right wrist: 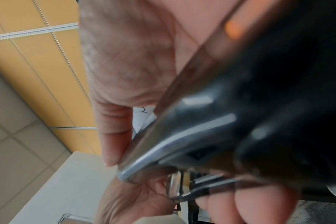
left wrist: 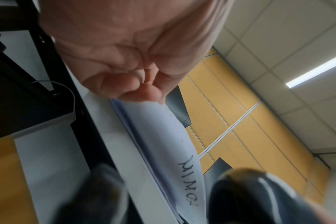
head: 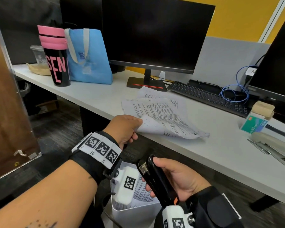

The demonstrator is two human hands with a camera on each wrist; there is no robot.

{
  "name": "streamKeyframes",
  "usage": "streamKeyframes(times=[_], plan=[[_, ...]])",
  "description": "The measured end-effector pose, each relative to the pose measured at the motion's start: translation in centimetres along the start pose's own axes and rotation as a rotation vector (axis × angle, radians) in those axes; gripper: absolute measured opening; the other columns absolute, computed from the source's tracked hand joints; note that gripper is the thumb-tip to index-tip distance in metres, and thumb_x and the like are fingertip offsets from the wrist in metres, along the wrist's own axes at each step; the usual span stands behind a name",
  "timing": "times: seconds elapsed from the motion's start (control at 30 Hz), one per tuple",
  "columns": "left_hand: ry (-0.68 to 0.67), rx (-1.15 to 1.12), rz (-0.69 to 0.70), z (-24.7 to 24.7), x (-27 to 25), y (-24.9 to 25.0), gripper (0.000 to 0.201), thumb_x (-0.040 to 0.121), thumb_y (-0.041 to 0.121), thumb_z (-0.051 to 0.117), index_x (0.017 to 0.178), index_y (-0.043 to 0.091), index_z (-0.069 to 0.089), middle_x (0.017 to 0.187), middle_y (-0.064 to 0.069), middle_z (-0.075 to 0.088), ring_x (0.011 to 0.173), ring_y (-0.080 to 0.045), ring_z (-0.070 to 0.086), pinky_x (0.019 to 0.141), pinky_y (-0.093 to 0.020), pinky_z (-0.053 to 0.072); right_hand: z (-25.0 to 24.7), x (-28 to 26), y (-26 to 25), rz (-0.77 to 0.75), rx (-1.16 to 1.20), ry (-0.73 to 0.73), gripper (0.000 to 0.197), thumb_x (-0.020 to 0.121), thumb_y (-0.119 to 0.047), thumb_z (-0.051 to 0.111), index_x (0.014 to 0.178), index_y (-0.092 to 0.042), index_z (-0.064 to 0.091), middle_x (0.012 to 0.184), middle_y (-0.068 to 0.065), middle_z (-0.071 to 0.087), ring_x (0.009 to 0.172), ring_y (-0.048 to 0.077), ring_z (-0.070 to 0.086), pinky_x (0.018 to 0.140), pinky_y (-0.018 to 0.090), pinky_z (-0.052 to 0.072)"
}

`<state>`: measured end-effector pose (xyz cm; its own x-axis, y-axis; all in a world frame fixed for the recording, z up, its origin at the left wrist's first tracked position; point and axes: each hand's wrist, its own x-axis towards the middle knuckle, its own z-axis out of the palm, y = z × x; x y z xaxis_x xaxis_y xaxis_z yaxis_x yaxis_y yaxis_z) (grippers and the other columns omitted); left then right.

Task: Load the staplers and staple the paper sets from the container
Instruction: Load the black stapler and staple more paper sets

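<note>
Printed paper sets [head: 161, 116] lie fanned on the white desk [head: 220, 155] near its front edge. My left hand [head: 125, 127] pinches the near corner of the top set and curls it up; the left wrist view shows the fingers [left wrist: 142, 89] closed on that paper [left wrist: 175, 144], handwriting on its underside. Below the desk edge, my right hand [head: 176, 180] grips a black stapler [head: 156, 178], nose pointing up toward the paper. In the right wrist view the stapler [right wrist: 230, 121] fills the frame. A white container [head: 132, 209] with more printed sheets stands on the floor under my hands.
A beige stapler [head: 273, 143] and a green staple box [head: 253, 124] lie at the desk's right. Behind the papers stand a monitor [head: 155, 33], keyboard [head: 209, 97], blue bag [head: 89, 56] and pink-and-black tumbler [head: 56, 55]. A second monitor [head: 276, 63] is at far right.
</note>
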<state>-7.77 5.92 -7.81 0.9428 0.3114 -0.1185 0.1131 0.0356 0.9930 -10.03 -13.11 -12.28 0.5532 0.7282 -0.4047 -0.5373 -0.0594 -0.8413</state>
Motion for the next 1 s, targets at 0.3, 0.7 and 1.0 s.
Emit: streamKeyframes(times=[0.3, 0.7, 1.0], plan=[[0.007, 0.031, -0.025, 0.1, -0.4, 0.1, 0.014, 0.094, 0.020, 0.060, 0.082, 0.013, 0.062, 0.062, -0.008, 0.053, 0.047, -0.015, 0.042, 0.044, -0.022, 0.031, -0.1, 0.2, 0.2, -0.005, -0.009, -0.014, 0.054, 0.065, -0.042, 0.077, 0.098, 0.000, 0.071, 0.091, 0.019, 0.066, 0.072, 0.026, 0.064, 0.064, 0.034, 0.055], [0.158, -0.096, 0.191, -0.4, -1.0, -2.0, 0.007, 0.077, 0.019, 0.071, 0.074, 0.023, 0.066, 0.085, -0.007, 0.069, 0.088, -0.031, 0.068, 0.087, -0.048, 0.056, -0.2, 0.3, -0.5, -0.042, 0.122, 0.105, 0.055, 0.076, -0.048, 0.068, 0.095, 0.003, 0.069, 0.087, 0.020, 0.063, 0.070, 0.025, 0.063, 0.066, 0.033, 0.055], [0.103, -0.261, -0.086, 0.5, -2.2, -4.0, 0.011, 0.095, 0.020, 0.060, 0.094, 0.009, 0.059, 0.078, -0.006, 0.064, 0.053, -0.013, 0.055, 0.042, -0.022, 0.048, 1.0, 0.4, -1.7, -0.073, 0.174, 0.183, 0.058, 0.081, -0.049, 0.060, 0.102, 0.006, 0.060, 0.079, 0.019, 0.061, 0.064, 0.025, 0.062, 0.061, 0.031, 0.055]])
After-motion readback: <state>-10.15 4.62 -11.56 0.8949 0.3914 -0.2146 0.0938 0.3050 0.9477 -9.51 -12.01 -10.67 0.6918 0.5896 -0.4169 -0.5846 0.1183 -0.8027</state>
